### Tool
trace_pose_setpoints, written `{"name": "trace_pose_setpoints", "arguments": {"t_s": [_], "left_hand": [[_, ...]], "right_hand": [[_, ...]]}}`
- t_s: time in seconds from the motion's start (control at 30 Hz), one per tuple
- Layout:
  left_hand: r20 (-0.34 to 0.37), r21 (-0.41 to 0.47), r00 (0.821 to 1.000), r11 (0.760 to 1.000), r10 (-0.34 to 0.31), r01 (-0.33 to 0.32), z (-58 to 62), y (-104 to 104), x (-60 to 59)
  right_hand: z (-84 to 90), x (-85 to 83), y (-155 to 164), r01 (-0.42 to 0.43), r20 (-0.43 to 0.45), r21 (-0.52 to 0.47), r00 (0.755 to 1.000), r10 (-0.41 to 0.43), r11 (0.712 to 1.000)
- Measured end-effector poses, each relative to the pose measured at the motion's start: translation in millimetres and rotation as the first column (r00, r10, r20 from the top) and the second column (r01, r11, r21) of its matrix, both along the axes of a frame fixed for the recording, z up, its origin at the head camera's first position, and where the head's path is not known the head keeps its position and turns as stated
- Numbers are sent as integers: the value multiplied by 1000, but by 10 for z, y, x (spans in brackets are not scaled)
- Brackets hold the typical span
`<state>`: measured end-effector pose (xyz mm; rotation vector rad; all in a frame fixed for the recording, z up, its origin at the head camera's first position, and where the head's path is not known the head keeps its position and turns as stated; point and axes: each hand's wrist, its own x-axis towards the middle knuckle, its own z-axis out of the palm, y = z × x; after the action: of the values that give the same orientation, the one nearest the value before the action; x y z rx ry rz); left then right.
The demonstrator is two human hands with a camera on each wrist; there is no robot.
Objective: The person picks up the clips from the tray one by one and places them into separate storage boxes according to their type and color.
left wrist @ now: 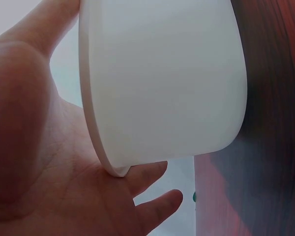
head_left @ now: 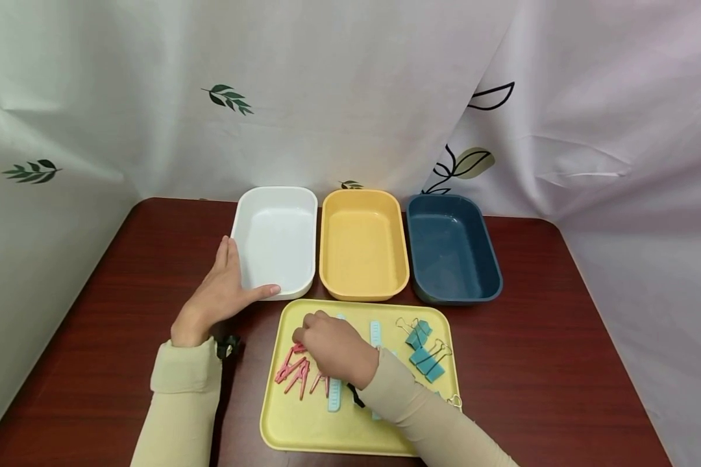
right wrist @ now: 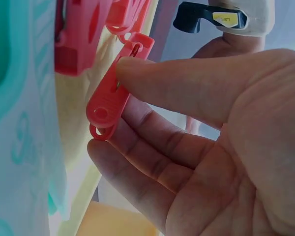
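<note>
The right hand [head_left: 335,347] pinches a pink peg [right wrist: 113,96] between thumb and forefinger at the left side of the yellow tray [head_left: 286,428], beside the other pink pegs [head_left: 295,375]. The peg's long axis runs along the fingers. The left hand [head_left: 224,288], fingers straight, rests against the white bin [head_left: 276,240] at its near left corner, just beyond the tray's far left corner.

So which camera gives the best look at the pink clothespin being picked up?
The right wrist view: the pink clothespin fills the frame, pinched between thumb and fingers of the right hand. In the head view that hand mostly covers it. The left wrist view shows only the white bin.
</note>
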<state>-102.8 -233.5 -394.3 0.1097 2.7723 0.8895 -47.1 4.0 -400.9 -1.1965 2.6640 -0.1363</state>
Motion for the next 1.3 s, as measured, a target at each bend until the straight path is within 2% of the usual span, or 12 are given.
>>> {"name": "trace_pose_setpoints", "arguments": {"t_s": [0.5, 0.77, 1.3], "left_hand": [[-5, 15, 1000, 1000, -3, 3, -7, -13, -14], [-10, 17, 1000, 1000, 1, -1, -8, -15, -13], [-9, 24, 1000, 1000, 1, -1, -18, -21, 12]], "right_hand": [[91, -76, 33, 10, -36, -56, 999, -12, 998], [186, -124, 67, -4, -96, -85, 995, -4, 996], [303, -195, 90, 31, -88, -184, 995, -48, 982]]}}
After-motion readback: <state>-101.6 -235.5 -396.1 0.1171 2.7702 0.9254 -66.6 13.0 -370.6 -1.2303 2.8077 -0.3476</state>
